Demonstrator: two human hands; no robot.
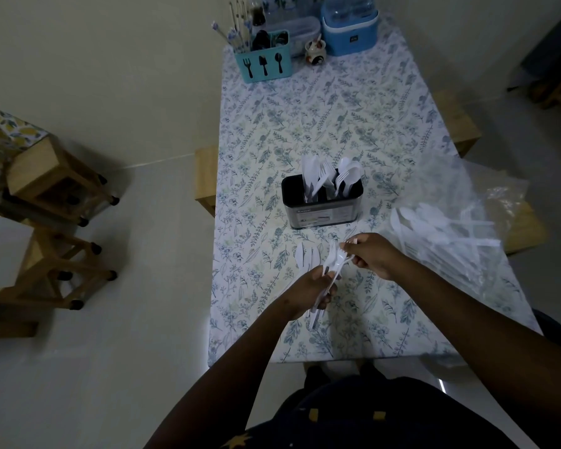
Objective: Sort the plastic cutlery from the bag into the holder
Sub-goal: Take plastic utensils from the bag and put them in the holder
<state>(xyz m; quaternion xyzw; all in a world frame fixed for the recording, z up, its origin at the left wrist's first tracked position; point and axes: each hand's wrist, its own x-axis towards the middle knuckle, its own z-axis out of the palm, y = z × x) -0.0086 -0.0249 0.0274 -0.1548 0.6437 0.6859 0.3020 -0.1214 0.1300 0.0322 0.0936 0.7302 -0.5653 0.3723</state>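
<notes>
My left hand (310,291) grips a bunch of white plastic cutlery (308,257), knives and forks fanning upward, over the near part of the table. My right hand (371,254) pinches the head of one white fork (339,259) in that bunch. The dark holder (323,209) stands just beyond both hands, with white knives, forks and spoons upright in its compartments. To the right lies the clear plastic bag (450,228) with more white cutlery inside.
A floral cloth covers the table (321,118). At its far end stand a teal utensil caddy (263,64), a blue cooler box (348,29) and a small jar. Wooden stools (55,176) stand on the floor to the left, benches flank the table.
</notes>
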